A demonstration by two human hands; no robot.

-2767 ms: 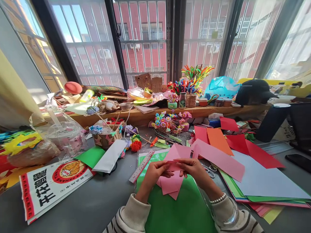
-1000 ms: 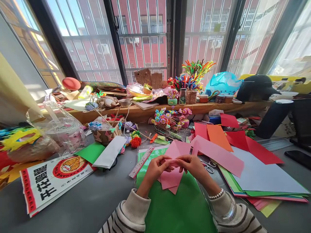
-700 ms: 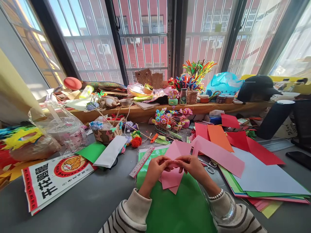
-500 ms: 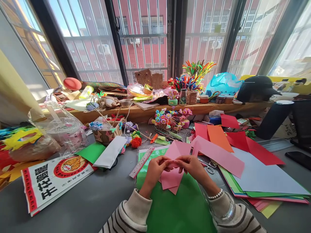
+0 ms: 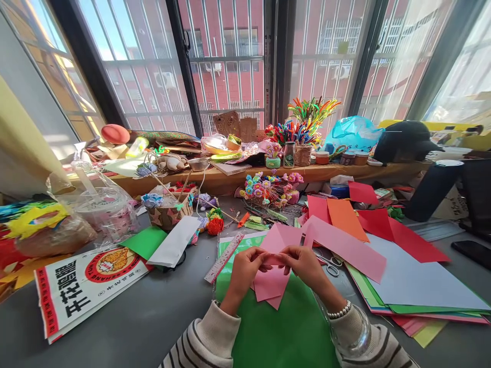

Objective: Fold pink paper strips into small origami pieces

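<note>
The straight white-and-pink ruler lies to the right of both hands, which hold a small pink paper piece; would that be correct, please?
Not quite: in the head view, the straight white-and-pink ruler lies to the left of the left hand and right hand, which do hold the small pink paper piece.

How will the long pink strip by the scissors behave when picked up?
The long pink strip is probably light and bendy, looking like thin paper. It may slide when nudged, since it lies flat, partly over the pale sheet.
</note>
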